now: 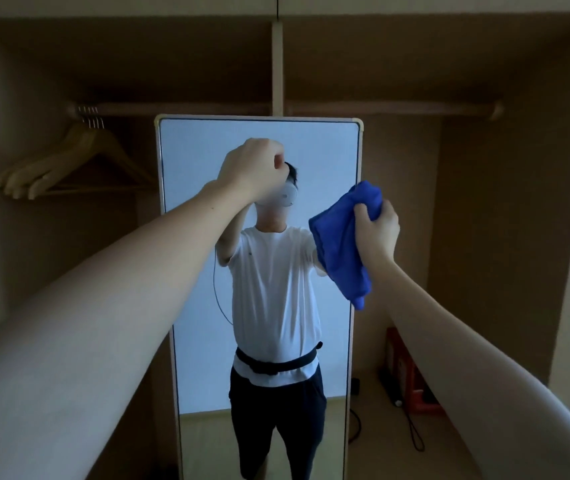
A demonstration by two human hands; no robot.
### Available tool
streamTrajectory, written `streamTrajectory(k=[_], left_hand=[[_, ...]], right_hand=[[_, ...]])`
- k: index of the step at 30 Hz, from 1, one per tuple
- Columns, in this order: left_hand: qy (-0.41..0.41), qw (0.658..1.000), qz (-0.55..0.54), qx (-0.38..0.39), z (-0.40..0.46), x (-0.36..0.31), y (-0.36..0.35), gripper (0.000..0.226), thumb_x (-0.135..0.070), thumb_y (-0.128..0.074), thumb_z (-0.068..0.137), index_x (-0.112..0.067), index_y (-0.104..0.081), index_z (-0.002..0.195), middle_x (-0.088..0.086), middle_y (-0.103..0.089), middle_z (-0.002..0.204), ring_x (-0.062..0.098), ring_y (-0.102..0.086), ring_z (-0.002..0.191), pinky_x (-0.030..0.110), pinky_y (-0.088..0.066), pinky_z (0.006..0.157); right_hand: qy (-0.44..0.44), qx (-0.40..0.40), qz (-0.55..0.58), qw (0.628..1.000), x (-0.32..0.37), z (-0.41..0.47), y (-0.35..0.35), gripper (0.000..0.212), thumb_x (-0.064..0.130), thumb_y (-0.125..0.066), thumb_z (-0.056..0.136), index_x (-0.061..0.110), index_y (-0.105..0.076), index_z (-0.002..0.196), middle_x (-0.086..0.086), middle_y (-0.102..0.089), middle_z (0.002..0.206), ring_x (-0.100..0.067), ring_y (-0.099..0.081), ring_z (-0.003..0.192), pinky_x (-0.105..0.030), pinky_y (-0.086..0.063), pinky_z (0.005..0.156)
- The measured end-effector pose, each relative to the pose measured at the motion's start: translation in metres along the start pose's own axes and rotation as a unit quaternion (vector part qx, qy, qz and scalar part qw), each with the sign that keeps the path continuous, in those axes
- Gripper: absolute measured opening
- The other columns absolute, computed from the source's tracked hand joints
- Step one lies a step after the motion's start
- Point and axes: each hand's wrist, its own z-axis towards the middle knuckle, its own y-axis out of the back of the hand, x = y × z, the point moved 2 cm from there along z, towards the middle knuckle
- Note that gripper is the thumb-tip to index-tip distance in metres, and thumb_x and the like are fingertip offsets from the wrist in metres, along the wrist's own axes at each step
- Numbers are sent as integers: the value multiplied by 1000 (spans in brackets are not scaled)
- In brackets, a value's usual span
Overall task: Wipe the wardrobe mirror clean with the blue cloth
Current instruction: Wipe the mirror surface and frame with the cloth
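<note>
A tall mirror [193, 271] in a pale wooden frame stands upright inside the open wardrobe, in the middle of the view. My right hand [377, 226] grips a bunched blue cloth [340, 240] in front of the mirror's right edge, near its upper part. The cloth hangs down from my fingers. My left hand [252, 169] is raised in front of the upper middle of the glass with its fingers curled; it holds nothing that I can see. Whether either hand or the cloth touches the glass I cannot tell. The mirror reflects a person in a white shirt.
Several wooden hangers [68, 161] hang on the rail [380, 107] at the upper left. A vertical divider [277, 64] rises behind the mirror. On the wardrobe floor at the right lie a red object [404, 368] and black cables [411, 427].
</note>
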Motion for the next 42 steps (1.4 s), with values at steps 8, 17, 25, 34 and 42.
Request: streamTrajectory(k=[8,17,25,34,42], left_hand=[[-30,999,3,-18,12,-19,0,18,-29,-53,93,-18,-67,92,0,-66,93,20,-61,84,35,-54,73],[-43,999,8,5,3,-21,0,16,-24,-52,87,-18,-66,84,-1,-63,92,22,-59,84,38,-53,73],[-24,999,8,-31,6,-16,5,16,-27,-54,92,-16,-66,95,1,-63,96,20,-58,87,34,-52,73],[-39,998,13,-45,5,-14,5,17,-25,-54,93,-14,-66,96,4,-63,97,20,-58,87,29,-43,68],[-23,997,9,-68,7,-10,5,18,-23,-53,93,-14,-67,98,4,-63,97,20,-58,88,28,-44,69]], right_hand=[[55,-2,-3,998,67,70,-13,17,23,-52,92,12,-57,104,0,-64,93,-15,-64,85,-29,-51,73],[36,14,-20,999,20,27,2,13,24,-52,89,12,-54,91,1,-61,82,-12,-61,74,-25,-43,63],[73,1,-2,997,74,75,-14,18,23,-52,93,12,-56,106,7,-60,89,-3,-58,77,-18,-43,63],[149,18,-87,985,77,88,-8,17,23,-50,98,10,-53,108,-1,-60,97,-17,-60,86,-30,-48,73],[199,40,-136,970,101,109,-20,17,22,-44,94,9,-51,103,-2,-59,90,-22,-58,80,-34,-45,68]])
